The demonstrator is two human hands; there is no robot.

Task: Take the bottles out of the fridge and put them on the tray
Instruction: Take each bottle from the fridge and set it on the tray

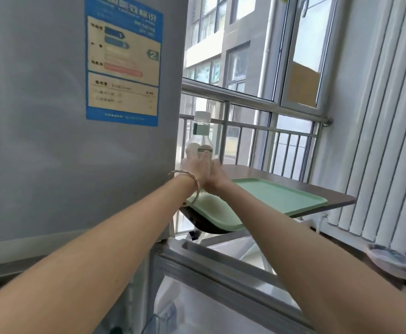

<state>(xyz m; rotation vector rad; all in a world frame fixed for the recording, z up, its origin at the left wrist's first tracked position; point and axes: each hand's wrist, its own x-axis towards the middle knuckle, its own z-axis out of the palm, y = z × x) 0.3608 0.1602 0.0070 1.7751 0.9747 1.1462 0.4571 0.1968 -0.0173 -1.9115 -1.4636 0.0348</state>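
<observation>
A clear plastic bottle [200,133] with a white cap and a green label stands upright above the near left end of the pale green tray [279,196]. My left hand [193,168], with a bangle on its wrist, and my right hand [215,180] both wrap the bottle's lower half from this side. The bottle's base is hidden behind my hands, so contact with the tray cannot be told. The tray lies on a small dark table [336,197] to the right of the grey fridge [64,128].
The fridge's lower door [221,268] stands open below my arms, its shelf edge jutting toward the table. A metal railing [257,126] and windows stand behind the table. White vertical radiator fins [389,141] fill the right, with a small bowl [389,260] on the ledge.
</observation>
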